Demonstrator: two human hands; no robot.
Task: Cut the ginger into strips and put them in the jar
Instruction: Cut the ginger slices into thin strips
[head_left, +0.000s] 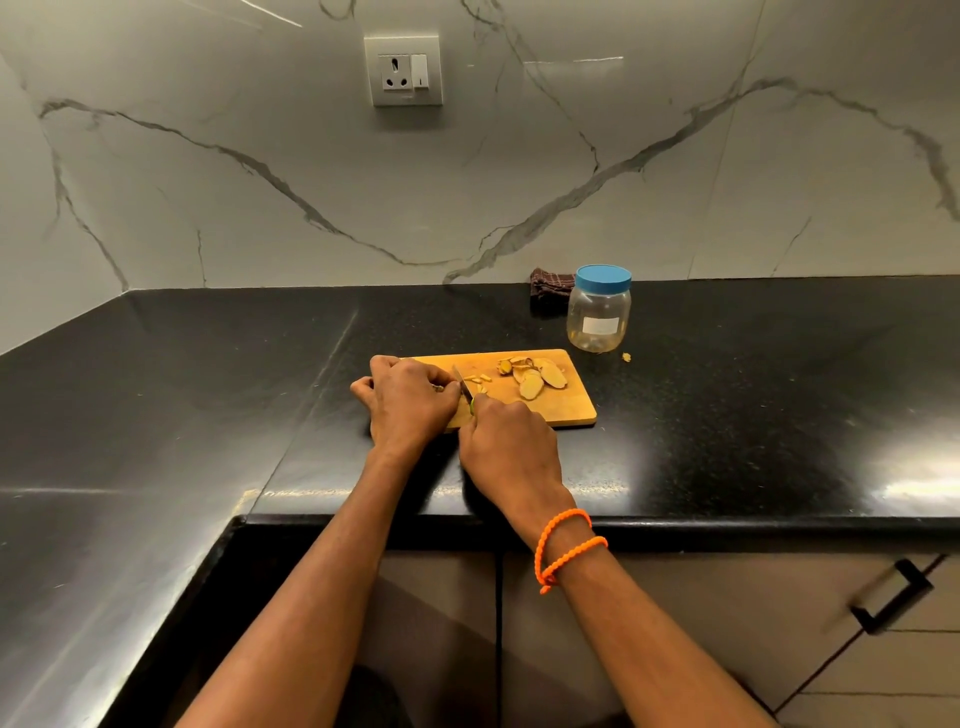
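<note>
Wooden board (566, 410) carries our ginger slices (532, 375) at its two o'clock corner, cut strips (475, 380) mid-board. Our left hand (405, 402) curls over a piece we cannot see; our right hand (506, 441) grips the knife (461, 382). Slices look stiff, light, likely slippery: pin them flat. Jar (599, 312), lidded, waits at one o'clock.

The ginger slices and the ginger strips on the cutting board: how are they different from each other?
The ginger slices are broad, flat ovals; the ginger strips are thin and short. The slices lie overlapping in a pile toward the right of the cutting board; the strips lie scattered beside the knife, near both hands. Both are pale yellow and rest on the board, outside the jar.
</note>
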